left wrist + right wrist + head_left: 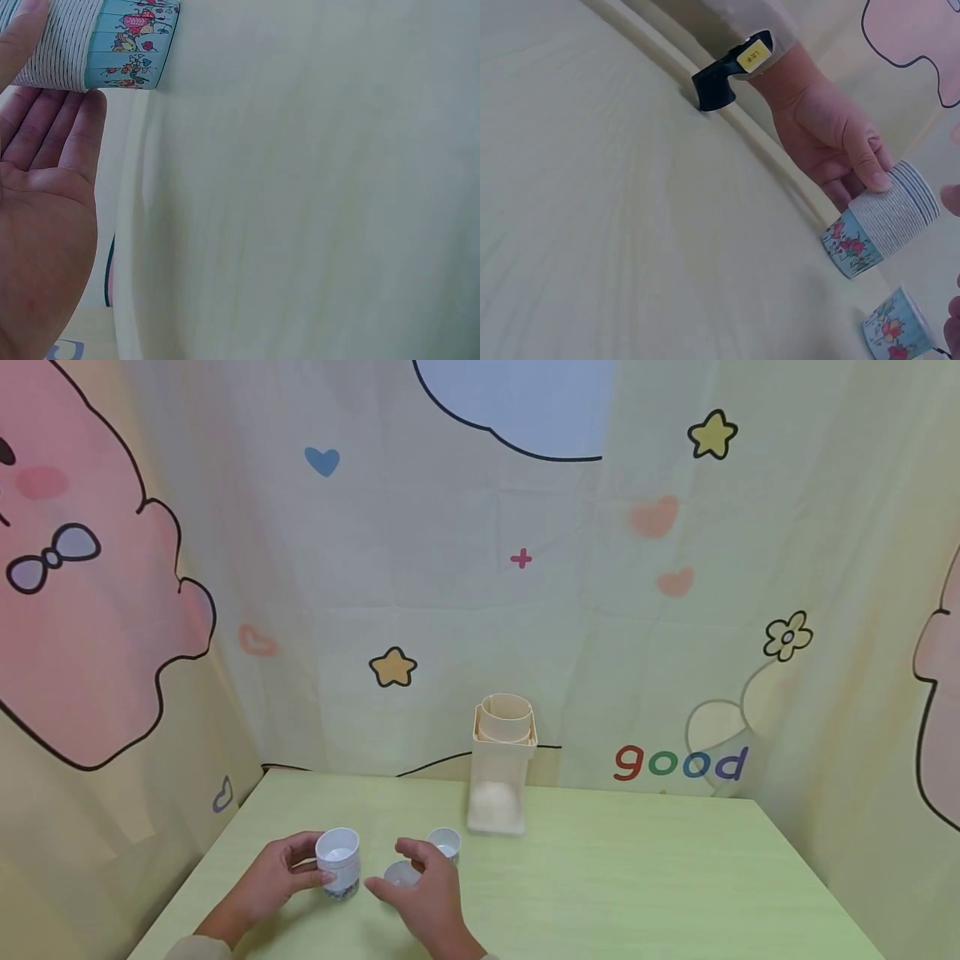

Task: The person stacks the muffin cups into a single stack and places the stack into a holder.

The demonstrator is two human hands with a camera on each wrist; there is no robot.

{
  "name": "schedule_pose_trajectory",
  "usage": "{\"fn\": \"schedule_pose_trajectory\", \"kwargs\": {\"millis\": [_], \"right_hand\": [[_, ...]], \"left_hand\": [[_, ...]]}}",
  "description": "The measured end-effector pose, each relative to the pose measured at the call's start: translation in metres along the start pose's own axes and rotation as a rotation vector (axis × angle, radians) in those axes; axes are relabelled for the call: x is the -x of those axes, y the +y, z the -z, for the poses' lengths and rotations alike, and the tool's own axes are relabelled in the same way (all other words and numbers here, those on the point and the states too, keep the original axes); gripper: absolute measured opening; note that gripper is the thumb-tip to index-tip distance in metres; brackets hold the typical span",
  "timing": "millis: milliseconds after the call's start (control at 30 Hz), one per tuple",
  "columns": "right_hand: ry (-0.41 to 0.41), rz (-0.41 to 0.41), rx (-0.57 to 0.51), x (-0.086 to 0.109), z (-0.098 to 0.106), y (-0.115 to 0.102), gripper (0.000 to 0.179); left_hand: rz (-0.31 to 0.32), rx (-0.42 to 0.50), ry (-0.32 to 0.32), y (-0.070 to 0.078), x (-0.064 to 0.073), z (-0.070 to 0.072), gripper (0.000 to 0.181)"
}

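My left hand (pixel 262 887) grips a stack of paper cups (pixel 339 870), thumb on the near side and fingers behind. In the left wrist view the stack (pixel 127 45) shows many white rims above a light blue band with red flowers. To its right, my right hand (pixel 433 900) has thumb and fingers spread apart around a single paper cup (pixel 401 872), partly hidden by the hand. In the right wrist view this floral cup (pixel 896 330) stands beside the fingertips at the frame's edge. Another paper cup (pixel 447 842) stands just behind the right hand, partly covered.
A cream-coloured dispenser (pixel 501 777) with a round open top stands at the back middle of the pale green table (pixel 645 877). Behind the table hangs a printed curtain (pixel 465 552), and more printed cloth closes off both sides.
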State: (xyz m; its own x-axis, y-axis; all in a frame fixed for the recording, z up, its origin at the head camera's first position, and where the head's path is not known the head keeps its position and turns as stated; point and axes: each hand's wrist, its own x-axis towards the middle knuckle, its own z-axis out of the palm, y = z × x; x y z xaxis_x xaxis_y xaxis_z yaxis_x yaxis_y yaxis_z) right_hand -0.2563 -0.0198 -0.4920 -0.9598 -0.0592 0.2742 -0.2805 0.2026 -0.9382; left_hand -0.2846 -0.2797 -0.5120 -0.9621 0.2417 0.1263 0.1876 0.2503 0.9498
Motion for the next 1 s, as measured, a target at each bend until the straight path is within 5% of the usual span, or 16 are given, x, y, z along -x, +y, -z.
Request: {"fn": "schedule_pose_trajectory", "kwargs": {"millis": [300, 1000], "right_hand": [[0.03, 0.051, 0.077, 0.008, 0.008, 0.012, 0.055], [-0.003, 0.005, 0.167, 0.007, 0.004, 0.028, 0.066]], "left_hand": [[0.003, -0.018, 0.0, 0.001, -0.001, 0.001, 0.069], [-0.034, 0.019, -0.018, -0.004, -0.002, 0.001, 0.068]]}}
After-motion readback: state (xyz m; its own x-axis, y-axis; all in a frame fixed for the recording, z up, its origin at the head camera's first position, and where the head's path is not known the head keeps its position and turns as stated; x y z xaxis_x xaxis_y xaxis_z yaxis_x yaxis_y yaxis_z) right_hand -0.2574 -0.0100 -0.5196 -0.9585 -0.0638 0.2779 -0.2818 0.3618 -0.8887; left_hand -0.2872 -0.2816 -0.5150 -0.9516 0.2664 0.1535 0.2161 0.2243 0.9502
